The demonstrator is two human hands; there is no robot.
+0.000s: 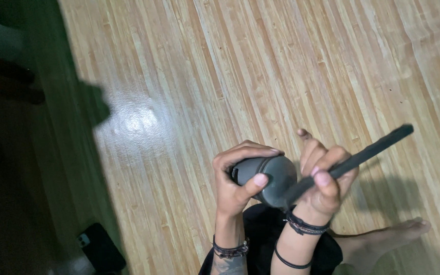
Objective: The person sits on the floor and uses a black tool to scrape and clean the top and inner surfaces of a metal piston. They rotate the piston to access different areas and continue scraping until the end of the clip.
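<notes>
My left hand (235, 181) wraps around a dark grey cylindrical object (271, 178) with a rounded end, thumb across its front. My right hand (324, 178) grips a long black rod (367, 153) that runs from the cylinder's end up and to the right. The rod's lower end meets the grey object between my hands. Both wrists wear dark bracelets. The hands sit close together above my lap.
A light wooden plank floor (260, 66) fills the view. My bare foot (388, 237) rests at the lower right. A black phone (100, 247) lies on the floor at the lower left. A dark shadowed area (21, 153) covers the left side.
</notes>
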